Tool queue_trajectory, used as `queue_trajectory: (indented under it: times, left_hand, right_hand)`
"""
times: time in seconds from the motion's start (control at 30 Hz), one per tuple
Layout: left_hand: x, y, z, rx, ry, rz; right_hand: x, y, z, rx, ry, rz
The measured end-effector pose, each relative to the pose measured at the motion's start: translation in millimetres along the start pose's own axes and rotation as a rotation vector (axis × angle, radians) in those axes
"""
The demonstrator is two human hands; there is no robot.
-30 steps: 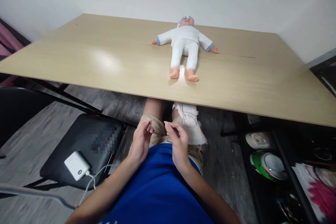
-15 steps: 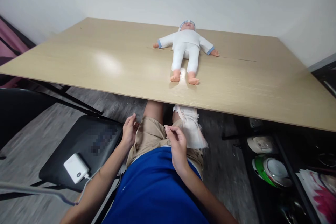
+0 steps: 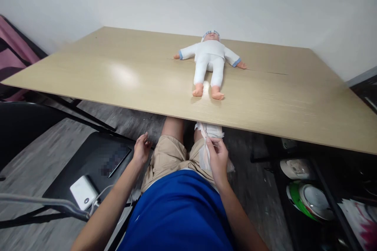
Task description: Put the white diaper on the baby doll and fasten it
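A white disposable diaper [image 3: 205, 157] lies over my right thigh, its far part running under the table edge. My right hand [image 3: 218, 157] is on it, thumb and fingertips pinching its upper layer. Beside my left thigh, my left hand [image 3: 142, 149] hangs in the air with loosely curled fingers apart and nothing visible in them. On the table [image 3: 141, 59] a baby doll [image 3: 209, 60] lies on its back with arms spread and feet toward me. It wears a white top, white trousers and a white cap with blue marks.
On the black chair seat [image 3: 67, 168] at my left are a white power bank [image 3: 83, 193] with a cable and a dark flat device [image 3: 119, 162]. A black shelf at right holds a green-and-white round container [image 3: 309, 200]. A white wall stands behind the table.
My right hand has moved to the right, from above my lap onto the diaper, and now pinches it. The left hand has stayed nearly in place. The view has tilted slightly.
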State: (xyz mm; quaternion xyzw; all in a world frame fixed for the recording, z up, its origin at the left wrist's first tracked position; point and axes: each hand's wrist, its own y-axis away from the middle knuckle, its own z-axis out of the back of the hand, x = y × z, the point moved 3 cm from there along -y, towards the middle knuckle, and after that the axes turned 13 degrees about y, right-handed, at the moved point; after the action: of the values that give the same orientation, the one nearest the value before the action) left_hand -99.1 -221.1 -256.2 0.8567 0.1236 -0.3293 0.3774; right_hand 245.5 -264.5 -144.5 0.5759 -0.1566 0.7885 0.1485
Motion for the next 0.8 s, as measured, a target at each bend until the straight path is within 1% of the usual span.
queue_trajectory:
  times: [0.07, 0.13, 0.27, 0.37, 0.47, 0.67, 0.8]
  left_hand:
    - [0, 1, -0.4, -0.009, 0.009, -0.011]
    - [-1, 3, -1.3, -0.004, 0.017, -0.015]
    - [-1, 6, -2.6, 0.010, 0.025, -0.018]
    - [0, 7, -3.4, 0.007, 0.023, -0.028]
    - [4, 8, -5.2, 0.006, 0.021, -0.050]
    - [13, 12, -11.5, 0.037, 0.009, -0.119]
    - [20, 17, -19.7, 0.063, 0.024, -0.150]
  right_hand:
    - [-10, -13, 11, -0.032, 0.158, 0.126]
    - [-20, -24, 20, -0.030, 0.305, 0.222]
    - [-43, -38, 27, -0.001, 0.530, 0.321]
    - [-60, -42, 23, 0.035, 0.580, 0.351]
    - [-72, -42, 18, 0.042, 0.594, 0.361]
    - [-85, -33, 11, 0.003, 0.629, 0.357]
    - [-89, -24, 5, -0.058, 0.725, 0.387]
